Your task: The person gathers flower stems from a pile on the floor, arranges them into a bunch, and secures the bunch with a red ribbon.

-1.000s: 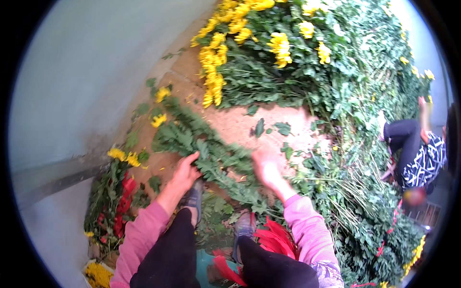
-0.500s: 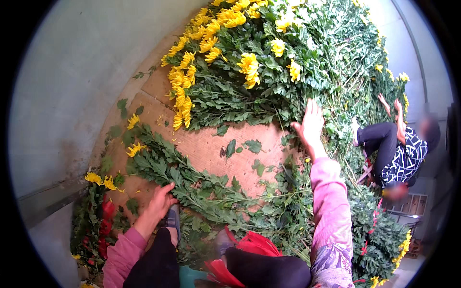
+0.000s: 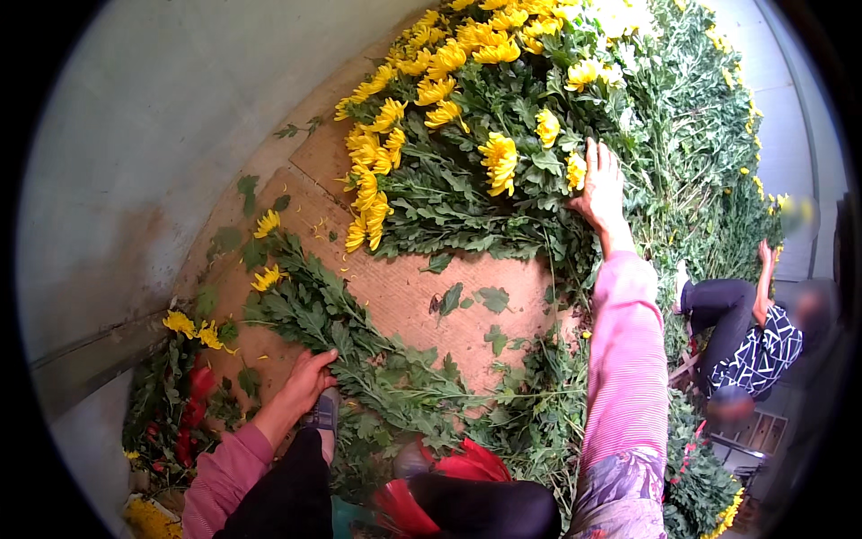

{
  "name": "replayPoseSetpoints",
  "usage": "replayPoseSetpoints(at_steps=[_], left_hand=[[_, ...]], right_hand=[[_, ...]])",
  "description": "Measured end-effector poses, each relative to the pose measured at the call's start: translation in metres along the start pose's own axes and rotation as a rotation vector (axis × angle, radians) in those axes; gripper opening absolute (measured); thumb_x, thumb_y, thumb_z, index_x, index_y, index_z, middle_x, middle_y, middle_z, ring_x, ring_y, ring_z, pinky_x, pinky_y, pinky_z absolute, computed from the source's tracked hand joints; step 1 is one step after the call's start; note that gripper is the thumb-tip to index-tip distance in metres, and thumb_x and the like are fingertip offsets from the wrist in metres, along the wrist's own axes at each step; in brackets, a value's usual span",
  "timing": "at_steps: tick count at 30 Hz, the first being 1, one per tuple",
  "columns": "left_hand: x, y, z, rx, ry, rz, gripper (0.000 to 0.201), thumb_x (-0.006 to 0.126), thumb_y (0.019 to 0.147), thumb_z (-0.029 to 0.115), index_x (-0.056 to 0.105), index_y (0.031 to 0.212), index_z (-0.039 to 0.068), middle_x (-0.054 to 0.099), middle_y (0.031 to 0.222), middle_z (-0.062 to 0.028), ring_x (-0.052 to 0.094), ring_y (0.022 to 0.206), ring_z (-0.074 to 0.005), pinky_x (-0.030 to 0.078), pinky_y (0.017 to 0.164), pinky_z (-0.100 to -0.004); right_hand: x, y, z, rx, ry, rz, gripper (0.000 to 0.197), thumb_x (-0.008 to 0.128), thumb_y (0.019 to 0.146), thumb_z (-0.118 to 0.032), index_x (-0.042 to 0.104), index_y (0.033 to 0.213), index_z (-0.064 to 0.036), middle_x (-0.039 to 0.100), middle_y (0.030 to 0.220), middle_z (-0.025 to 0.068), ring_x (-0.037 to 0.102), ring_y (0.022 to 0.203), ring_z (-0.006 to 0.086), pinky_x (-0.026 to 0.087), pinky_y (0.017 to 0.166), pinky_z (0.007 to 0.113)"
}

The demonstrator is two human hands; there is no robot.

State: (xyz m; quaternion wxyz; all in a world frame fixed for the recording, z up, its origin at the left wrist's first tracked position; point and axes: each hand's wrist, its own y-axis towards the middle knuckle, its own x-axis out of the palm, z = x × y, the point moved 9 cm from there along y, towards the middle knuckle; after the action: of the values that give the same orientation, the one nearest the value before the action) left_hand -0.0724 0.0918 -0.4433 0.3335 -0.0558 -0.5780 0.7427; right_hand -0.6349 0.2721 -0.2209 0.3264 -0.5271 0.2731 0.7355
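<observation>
My right hand reaches forward onto a large pile of yellow chrysanthemums. Its fingers are stretched out over the leafy stems, close to one yellow bloom, and hold nothing that I can see. Low on the left, my left hand rests at the edge of a few loose chrysanthemum stems. Its fingers are slightly bent and apart, with the tips against the leaves. These stems lie slantwise on brown cardboard, their two yellow heads pointing away to the left.
Red strips lie by my knees. More chrysanthemums with red ties lie at the lower left, beside a pale wall. At the right, another person in a patterned top sits by the pile. Loose leaves dot the cardboard.
My right hand has moved slightly forward and right over the pile. My left hand stays by the loose stems. The other person's arm has shifted, and a yellow blur shows near it.
</observation>
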Motion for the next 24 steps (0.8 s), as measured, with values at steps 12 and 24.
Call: replayPoseSetpoints(at_steps=[12, 24], left_hand=[[0.013, 0.001, 0.005, 0.078, -0.023, -0.19, 0.049, 0.066, 0.092, 0.02, 0.04, 0.127, -0.001, 0.056, 0.121, -0.0163, 0.062, 0.105, -0.0293, 0.054, 0.079, -0.0442], [0.006, -0.014, 0.011, 0.156, -0.093, -0.232, 0.039, 0.064, 0.092, 0.018, 0.047, 0.125, 0.008, 0.061, 0.119, -0.0091, 0.067, 0.095, -0.0233, 0.057, 0.07, -0.0392]], right_hand=[[-0.032, -0.071, -0.014, -0.136, 0.013, 0.114, 0.049, 0.068, 0.067, -0.004, 0.062, 0.114, -0.012, 0.06, 0.105, 0.0076, 0.055, 0.1, 0.0294, 0.049, 0.083, 0.04], [-0.146, -0.165, -0.257, -0.531, 0.063, -0.018, 0.017, 0.066, 0.066, -0.01, 0.065, 0.083, -0.0105, 0.06, 0.076, 0.0077, 0.061, 0.072, 0.0259, 0.049, 0.06, 0.038]])
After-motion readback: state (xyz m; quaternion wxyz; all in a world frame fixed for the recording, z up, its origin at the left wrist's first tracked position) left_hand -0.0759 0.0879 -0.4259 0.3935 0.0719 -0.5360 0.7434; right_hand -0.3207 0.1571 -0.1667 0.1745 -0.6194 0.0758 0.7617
